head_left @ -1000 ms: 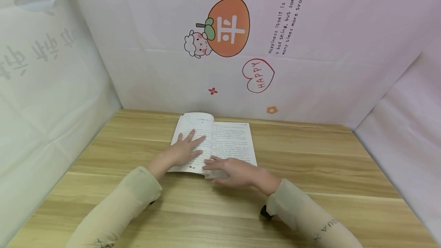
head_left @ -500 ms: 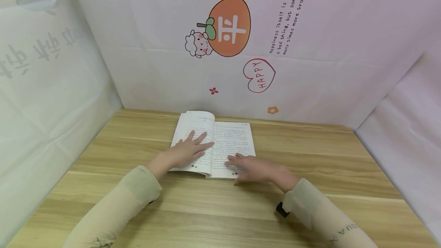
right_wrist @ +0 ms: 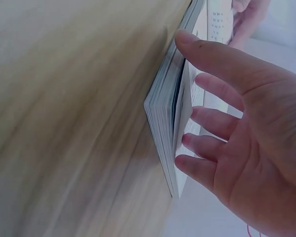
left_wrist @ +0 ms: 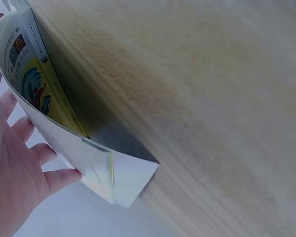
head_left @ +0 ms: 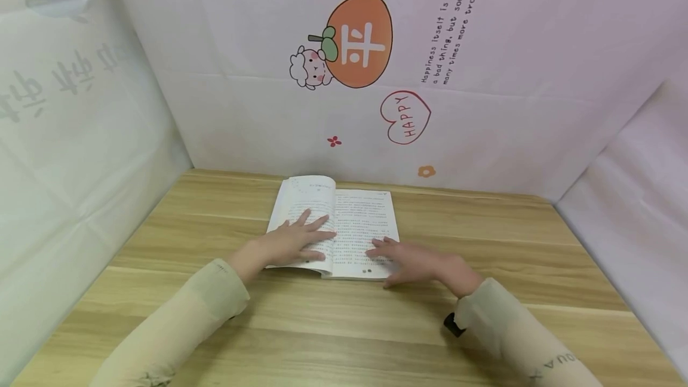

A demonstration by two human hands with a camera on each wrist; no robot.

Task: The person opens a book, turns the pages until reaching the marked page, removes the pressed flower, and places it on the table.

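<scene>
An open book (head_left: pixel 360 220) with printed pages lies on the table near its back edge. My left hand (head_left: pixel 292 240) rests on the left page with its fingers spread, their tips close to the fold. In the left wrist view that side of the book (left_wrist: pixel 74 143) curves up off the table, and a yellow coloured cover shows beneath. At the lower right of the right page is my right hand (head_left: pixel 416 260), fingers loosely bent. In the right wrist view its fingertips (right_wrist: pixel 200 112) lie at the page and its thumb is by the edge of the thick page block (right_wrist: pixel 160 118).
The wooden table (head_left: pixel 344 327) spreads out in front of the book and to both sides. A white printed cloth (head_left: pixel 242 106) hangs behind the table, with more white cloth at left and right. A black strap (head_left: pixel 453 324) shows under the right sleeve.
My right hand has moved right, from the fold to the right page's outer part, which now lies flat. My left hand stays on the left page, having shifted slightly.
</scene>
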